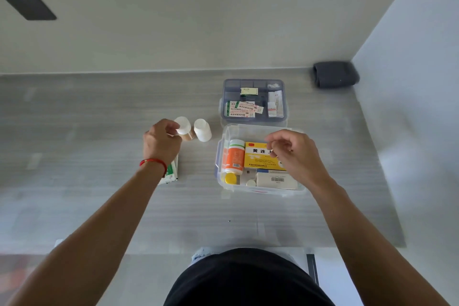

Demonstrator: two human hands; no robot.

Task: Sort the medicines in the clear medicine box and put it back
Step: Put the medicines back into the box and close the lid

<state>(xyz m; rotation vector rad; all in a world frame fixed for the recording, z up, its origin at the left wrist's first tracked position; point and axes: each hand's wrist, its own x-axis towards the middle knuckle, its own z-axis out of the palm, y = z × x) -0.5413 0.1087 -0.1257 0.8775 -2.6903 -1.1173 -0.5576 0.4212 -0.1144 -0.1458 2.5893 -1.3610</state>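
Observation:
The clear medicine box (224, 131) stands on the table right of centre. It holds an orange bottle (234, 156), a yellow carton (259, 156), a white carton with a barcode (277, 180) and a yellow-capped bottle (230, 178). My right hand (294, 156) hovers over the yellow carton with fingers loosely curled and nothing visible in them. My left hand (161, 143) grips a white-capped bottle (183, 126) standing on the table. A second white bottle (202, 129) stands just to its right. Sachets (171, 171) lie under my left wrist.
Behind the box sits a grey-blue tray (253, 120) with compartments holding plaster strips and small packets. A dark grey rolled cloth (335, 74) lies in the back right corner by the wall. The table's front edge runs near my body.

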